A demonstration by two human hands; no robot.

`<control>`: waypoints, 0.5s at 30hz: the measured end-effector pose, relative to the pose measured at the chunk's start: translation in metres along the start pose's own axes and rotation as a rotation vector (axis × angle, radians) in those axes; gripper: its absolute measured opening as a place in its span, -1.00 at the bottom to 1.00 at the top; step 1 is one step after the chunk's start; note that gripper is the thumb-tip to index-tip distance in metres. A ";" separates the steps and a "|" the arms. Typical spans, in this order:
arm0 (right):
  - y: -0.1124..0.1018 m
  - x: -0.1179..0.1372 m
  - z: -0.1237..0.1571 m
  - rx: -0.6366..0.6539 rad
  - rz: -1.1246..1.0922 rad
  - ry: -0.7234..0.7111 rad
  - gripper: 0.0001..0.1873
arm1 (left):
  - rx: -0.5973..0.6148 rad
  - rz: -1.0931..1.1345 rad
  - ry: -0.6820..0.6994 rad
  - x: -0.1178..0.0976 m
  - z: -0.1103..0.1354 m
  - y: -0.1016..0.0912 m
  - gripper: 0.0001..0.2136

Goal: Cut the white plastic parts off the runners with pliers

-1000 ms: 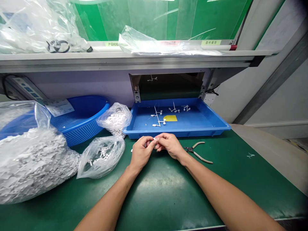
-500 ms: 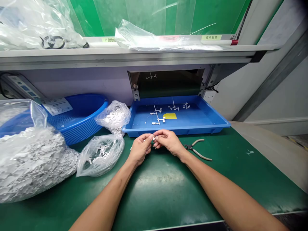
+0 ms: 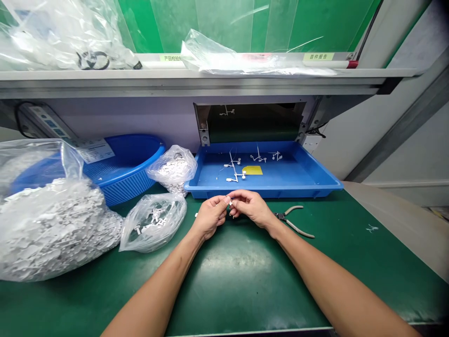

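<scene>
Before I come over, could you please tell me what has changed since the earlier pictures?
Only a little: the left hand has shifted its fingers slightly at the small white part, and the whole scene sits farther right in the picture, probably from a turn of view. Nothing was visibly taken up or let go. The right hand stays pinched there; the blue tray, pliers and plastic bags stay put.

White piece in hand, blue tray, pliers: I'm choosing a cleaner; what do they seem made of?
White piece: probably plastic, being opaque white; finish unclear.
Blue tray: likely molded plastic, given its smooth sheen.
Pliers: dark head, apparently metal; pale matte handles, perhaps plastic.
</scene>
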State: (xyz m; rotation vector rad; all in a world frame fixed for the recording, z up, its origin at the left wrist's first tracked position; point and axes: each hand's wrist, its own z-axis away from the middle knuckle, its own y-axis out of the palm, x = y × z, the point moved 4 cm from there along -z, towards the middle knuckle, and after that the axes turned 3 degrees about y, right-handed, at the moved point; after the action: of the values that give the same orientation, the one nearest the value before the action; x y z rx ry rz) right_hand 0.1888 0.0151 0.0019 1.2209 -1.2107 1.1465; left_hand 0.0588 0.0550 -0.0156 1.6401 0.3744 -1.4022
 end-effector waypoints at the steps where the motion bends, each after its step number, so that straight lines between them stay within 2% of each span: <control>1: 0.000 0.000 0.000 0.007 0.007 -0.004 -0.67 | 0.013 0.009 0.001 0.000 0.000 0.001 -0.62; 5: 0.000 0.001 0.004 0.013 0.032 -0.019 -0.66 | 0.022 0.122 0.007 -0.008 0.000 -0.004 -0.66; 7: 0.000 0.000 0.005 -0.023 0.135 -0.040 -0.63 | -0.055 0.226 0.069 -0.022 -0.002 -0.016 -0.69; 9: 0.004 -0.002 0.005 -0.048 0.329 -0.067 -0.63 | -0.156 0.305 0.176 -0.040 -0.003 -0.033 -0.72; 12: 0.024 -0.010 -0.002 0.001 0.573 -0.114 -0.74 | -0.277 0.365 0.327 -0.061 -0.001 -0.060 -0.76; 15: 0.054 -0.017 -0.015 0.094 0.721 -0.199 -0.83 | -0.332 0.372 0.390 -0.069 0.000 -0.074 -0.78</control>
State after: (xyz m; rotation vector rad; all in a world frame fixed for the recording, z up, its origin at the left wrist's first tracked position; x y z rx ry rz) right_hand 0.1351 0.0318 -0.0124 0.9995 -1.8497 1.6369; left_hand -0.0159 0.1163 0.0136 1.5978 0.4676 -0.7008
